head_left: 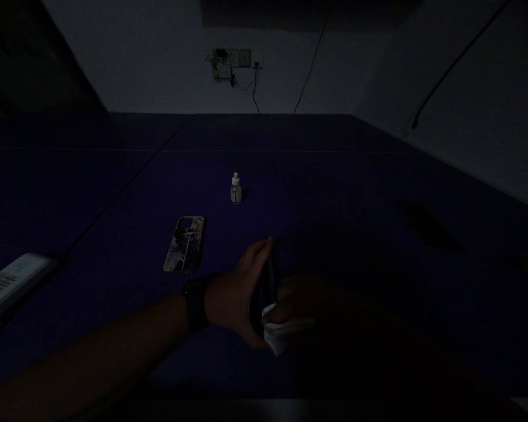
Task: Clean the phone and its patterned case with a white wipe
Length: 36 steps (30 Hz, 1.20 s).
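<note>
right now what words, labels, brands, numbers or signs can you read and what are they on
None can be read.
White block at left: brownish marks, too blurred to make out.
Dropper bottle: too small and dark to read.
Patterned phone case: no readable lettering.
White cloth: none seen.

White cloth (276,341), black wristband (196,305), dark blue tabletop (317,187), patterned grey-black phone case (182,251)

A dark blue-purple table (308,181) carries an upright dropper bottle (236,192); left of the bottle and nearer lie a patterned phone case (185,249) and, farther left, a white oblong object (17,278); well right, a dark flat item (426,225).
</note>
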{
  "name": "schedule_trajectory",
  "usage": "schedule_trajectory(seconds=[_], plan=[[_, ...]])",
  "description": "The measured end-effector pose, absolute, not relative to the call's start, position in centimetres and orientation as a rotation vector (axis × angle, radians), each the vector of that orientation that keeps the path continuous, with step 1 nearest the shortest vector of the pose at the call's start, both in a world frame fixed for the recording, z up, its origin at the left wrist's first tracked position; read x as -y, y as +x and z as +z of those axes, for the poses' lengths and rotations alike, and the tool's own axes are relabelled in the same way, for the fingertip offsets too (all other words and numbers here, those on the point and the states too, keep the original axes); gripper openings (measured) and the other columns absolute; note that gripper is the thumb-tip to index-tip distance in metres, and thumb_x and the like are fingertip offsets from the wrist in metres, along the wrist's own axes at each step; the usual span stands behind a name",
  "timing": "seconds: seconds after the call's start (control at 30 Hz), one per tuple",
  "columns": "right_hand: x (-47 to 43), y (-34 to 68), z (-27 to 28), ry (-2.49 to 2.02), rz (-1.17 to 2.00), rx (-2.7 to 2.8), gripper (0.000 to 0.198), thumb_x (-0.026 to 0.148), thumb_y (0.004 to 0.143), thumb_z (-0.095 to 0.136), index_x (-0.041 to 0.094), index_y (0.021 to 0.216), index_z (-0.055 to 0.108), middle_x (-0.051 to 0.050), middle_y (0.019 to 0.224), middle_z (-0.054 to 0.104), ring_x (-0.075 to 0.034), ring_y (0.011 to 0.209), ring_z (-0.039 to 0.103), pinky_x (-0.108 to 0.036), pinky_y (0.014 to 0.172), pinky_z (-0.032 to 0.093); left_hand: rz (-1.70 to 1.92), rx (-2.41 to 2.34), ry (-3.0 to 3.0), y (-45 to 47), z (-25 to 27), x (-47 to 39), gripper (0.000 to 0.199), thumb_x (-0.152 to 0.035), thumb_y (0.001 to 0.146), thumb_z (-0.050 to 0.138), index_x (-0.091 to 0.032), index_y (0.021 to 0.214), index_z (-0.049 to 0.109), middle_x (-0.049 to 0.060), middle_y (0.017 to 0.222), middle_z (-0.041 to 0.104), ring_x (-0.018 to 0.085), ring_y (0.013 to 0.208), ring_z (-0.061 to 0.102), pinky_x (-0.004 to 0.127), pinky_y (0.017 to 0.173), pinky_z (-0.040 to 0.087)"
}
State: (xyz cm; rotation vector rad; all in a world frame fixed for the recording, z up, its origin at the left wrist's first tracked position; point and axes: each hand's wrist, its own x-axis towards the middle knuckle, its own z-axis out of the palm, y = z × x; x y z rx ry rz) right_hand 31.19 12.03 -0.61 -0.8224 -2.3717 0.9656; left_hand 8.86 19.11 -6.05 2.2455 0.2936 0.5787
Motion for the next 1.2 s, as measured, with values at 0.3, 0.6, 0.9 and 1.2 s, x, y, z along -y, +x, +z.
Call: schedule_trajectory(seconds=[0.3,0.6,0.9,1.2], plan=[[-10.9,31.2,0.9,-0.644,0.494,2.617,0.015,0.029,0.097,0.061,0.026,0.108,0.071,-0.002,0.1,0.073,-0.015,0.091,0.066,-0.031,0.085,0.047,0.516,-0.403,2.2,8.7,-5.7,-18.8,0.178,-0.06,0.031,0.096,-0.026,0.156,-0.025,0.021,0.164,-0.005,0.055,0.147,0.014,0.063,0.115,0.034],[-12.7,31.1,-0.5,-0.645,0.43,2.285,0.018,0.034,0.102,0.053,0.02,0.11,0.062,-0.006,0.099,0.069,-0.015,0.089,0.068,-0.026,0.075,0.055,0.647,-0.253,2.19,8.3,-4.5,-18.6,0.172,-0.054,0.041,0.097,-0.029,0.153,-0.03,0.017,0.166,-0.003,0.049,0.15,0.012,0.063,0.121,0.022],[-13.3,29.9,-1.7,-0.703,0.399,2.052,0.017,0.031,0.101,0.052,0.022,0.108,0.064,-0.008,0.103,0.068,-0.018,0.097,0.069,-0.028,0.083,0.059,0.62,-0.034,1.792,8.5,-5.8,-18.2,0.163,-0.061,0.051,0.093,-0.032,0.151,-0.032,0.017,0.166,0.016,0.042,0.151,0.022,0.062,0.121,0.019],[-12.8,29.1,-1.0,-0.75,0.419,2.057,0.019,0.031,0.1,0.052,0.021,0.11,0.065,-0.008,0.101,0.07,-0.018,0.092,0.07,-0.029,0.081,0.06,0.632,-0.097,1.727,8.8,-5.8,-18.1,0.168,-0.061,0.046,0.094,-0.029,0.152,-0.032,0.018,0.166,0.016,0.043,0.151,0.02,0.062,0.122,0.013]])
